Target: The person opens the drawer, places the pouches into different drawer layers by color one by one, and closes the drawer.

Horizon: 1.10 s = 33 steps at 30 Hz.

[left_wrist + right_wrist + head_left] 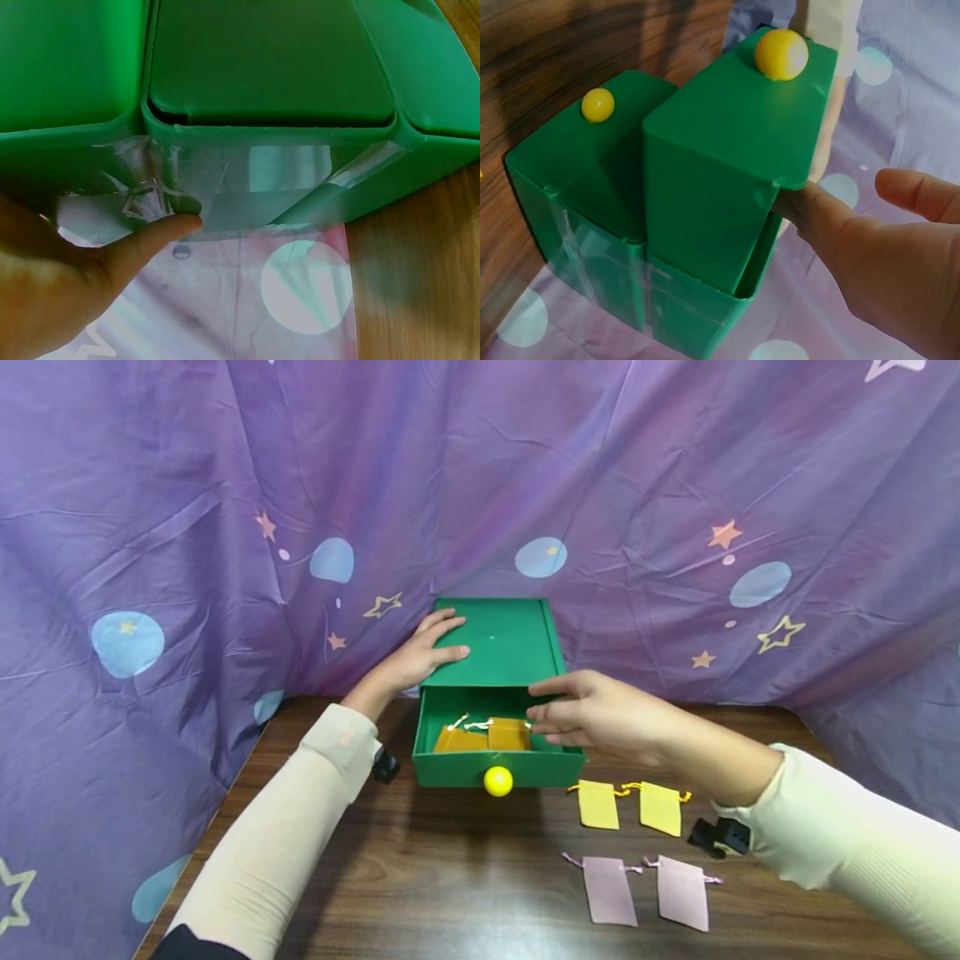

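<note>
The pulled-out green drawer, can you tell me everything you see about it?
It's a green drawer that looks like smooth plastic, with a round yellow knob on its front. It sits upright, pulled partly out of the green box, above a closed drawer. Two orange bags with white strings are inside. The right hand is over its right side, but I can't be sure it touches.
</note>
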Motion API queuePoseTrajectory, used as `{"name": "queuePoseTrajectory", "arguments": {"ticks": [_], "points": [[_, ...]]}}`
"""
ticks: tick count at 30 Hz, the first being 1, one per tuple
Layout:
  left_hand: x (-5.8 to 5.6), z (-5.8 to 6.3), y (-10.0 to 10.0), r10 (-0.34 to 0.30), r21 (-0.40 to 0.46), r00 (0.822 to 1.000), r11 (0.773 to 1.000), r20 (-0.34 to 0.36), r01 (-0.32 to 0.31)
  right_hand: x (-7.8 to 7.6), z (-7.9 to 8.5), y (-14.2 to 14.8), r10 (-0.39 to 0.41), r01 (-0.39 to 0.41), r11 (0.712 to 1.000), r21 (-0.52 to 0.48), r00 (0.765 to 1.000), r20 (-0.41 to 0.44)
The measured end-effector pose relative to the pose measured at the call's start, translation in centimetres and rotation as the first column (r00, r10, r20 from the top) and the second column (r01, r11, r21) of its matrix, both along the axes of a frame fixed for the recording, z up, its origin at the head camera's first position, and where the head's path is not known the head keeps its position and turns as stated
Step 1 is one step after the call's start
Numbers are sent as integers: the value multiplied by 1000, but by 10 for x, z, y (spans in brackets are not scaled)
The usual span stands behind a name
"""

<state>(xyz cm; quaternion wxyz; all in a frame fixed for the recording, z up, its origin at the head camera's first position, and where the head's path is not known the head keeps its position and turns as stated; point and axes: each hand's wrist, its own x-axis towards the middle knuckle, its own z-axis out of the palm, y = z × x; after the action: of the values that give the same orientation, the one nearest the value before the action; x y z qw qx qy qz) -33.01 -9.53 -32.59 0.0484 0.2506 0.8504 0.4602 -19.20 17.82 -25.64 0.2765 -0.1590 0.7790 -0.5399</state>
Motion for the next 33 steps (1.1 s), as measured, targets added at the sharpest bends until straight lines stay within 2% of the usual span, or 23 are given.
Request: {"name": "queuePoseTrajectory", "arguments": {"ticks": [10,18,23,28,33], "points": [[2,1,0,0,8,1000,1000,9,0,19,2,4,2,-1,993,-115,1000,8],[1,0,-1,0,10,1000,1000,8,-1,31,2,3,39,-37,979,-198,999,7],[1,1,-1,5,2,1000,1000,0,-5,37,-4,3,51,-51,978,-201,999,-4],[-1,0,0,6,-6,1000,1000,-4,-6,42,-12,5,101,-107,971,-215,994,-37],[-2,-1,0,15,-19,1000,1000,-4,-15,45,-20,6,129,-127,965,-229,992,-8]]}}
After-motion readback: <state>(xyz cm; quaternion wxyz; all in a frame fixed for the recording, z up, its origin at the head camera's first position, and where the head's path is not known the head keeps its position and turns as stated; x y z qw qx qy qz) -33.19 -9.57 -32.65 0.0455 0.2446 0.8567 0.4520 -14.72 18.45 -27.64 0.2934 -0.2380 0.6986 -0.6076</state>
